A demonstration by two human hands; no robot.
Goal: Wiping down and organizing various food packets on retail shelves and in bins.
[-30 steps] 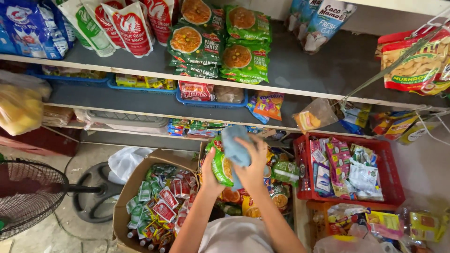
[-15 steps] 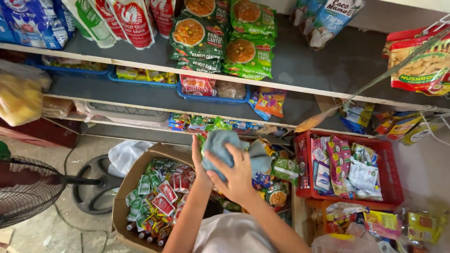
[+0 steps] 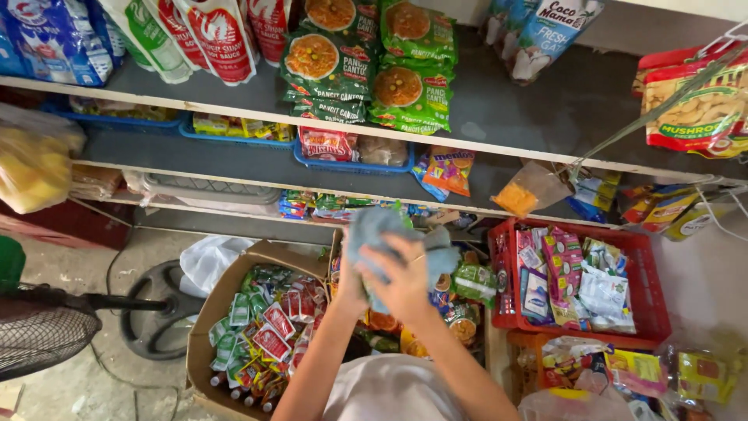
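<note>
Gripping a light blue cloth (image 3: pixel 374 226), the right hand (image 3: pixel 407 281) is seen raised in front of the lowest shelf edge (image 3: pixel 234 212), fingers curled over the cloth's bunched middle. The left hand (image 3: pixel 351 282) is pressed to the cloth's left underside, mostly hidden behind it; whether a packet is also pinched there cannot be told, though a sliver of green shows at the cloth's top. The cloth is held above a carton of green noodle packets (image 3: pixel 467 284), not touching the shelf.

A cardboard box (image 3: pixel 204 343) filled with red and green sachets (image 3: pixel 269 331) is set just left of the arms on the floor. A red plastic crate (image 3: pixel 650 308) of small packets is placed to the right, with an orange crate (image 3: pixel 518 355) below it. Green noodle packs (image 3: pixel 366 66) are stacked on the upper shelf, red-and-white sauce pouches (image 3: pixel 218 35) beside them to the left. A blue basket (image 3: pixel 354 166) is seen on the middle shelf. A floor fan (image 3: pixel 47 331) is parked at lower left, its base (image 3: pixel 156 312) near a white plastic bag (image 3: pixel 206 261)
</note>
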